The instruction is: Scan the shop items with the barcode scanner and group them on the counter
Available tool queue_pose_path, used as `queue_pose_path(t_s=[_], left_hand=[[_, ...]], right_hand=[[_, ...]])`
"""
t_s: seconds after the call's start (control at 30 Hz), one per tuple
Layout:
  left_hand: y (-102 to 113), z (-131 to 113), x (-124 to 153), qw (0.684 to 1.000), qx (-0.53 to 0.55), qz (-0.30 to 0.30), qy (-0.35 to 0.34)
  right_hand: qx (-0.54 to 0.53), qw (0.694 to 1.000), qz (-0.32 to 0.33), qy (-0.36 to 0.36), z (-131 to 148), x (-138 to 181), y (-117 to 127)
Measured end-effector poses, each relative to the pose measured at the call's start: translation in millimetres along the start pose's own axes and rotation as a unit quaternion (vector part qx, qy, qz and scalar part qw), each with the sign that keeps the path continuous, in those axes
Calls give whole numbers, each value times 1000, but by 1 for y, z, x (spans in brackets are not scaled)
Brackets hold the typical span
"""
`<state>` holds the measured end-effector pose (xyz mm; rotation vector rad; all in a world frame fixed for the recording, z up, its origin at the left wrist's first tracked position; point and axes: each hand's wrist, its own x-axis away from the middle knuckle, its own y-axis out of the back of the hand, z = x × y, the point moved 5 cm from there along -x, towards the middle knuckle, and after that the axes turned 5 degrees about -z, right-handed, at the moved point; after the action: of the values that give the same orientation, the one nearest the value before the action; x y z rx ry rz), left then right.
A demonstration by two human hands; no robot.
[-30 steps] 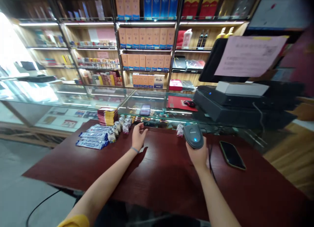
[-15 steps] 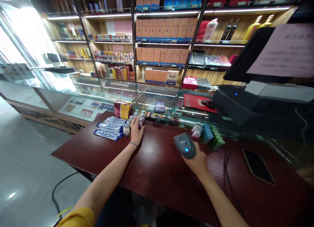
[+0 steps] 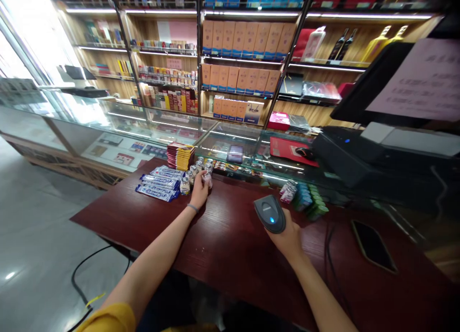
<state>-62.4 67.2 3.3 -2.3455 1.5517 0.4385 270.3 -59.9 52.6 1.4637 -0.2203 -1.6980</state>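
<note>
My right hand [image 3: 287,235] grips a dark grey barcode scanner [image 3: 270,213] with a blue light, held just above the dark red counter [image 3: 230,246]. My left hand [image 3: 200,190] reaches forward to a cluster of several small clear bottles [image 3: 196,171] at the counter's far left and closes its fingers round one of them [image 3: 207,178]. Blue wrapped packs [image 3: 158,183] lie left of the bottles, and a stack of red and yellow packs [image 3: 179,155] stands behind them.
Two small bottles [image 3: 287,191] and a row of blue and green packs [image 3: 309,201] sit ahead of the scanner. A black phone [image 3: 373,246] lies at the right. A till with monitor [image 3: 362,145] stands on the glass display case [image 3: 151,131]. Stocked shelves fill the back wall.
My left hand has moved forward and left from the open counter to the bottle cluster and closed on one. The scanner hand has barely shifted; the view has turned left.
</note>
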Motion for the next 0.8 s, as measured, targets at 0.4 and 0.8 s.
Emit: queue_pose_path(t_s=[0.4, 0.8], left_hand=[[-17, -19, 27, 877, 322, 217, 283], [-22, -16, 29, 872, 319, 223, 298]], right_hand=[[12, 968, 125, 217, 41, 5, -6], [-9, 967, 170, 190, 41, 4, -4]])
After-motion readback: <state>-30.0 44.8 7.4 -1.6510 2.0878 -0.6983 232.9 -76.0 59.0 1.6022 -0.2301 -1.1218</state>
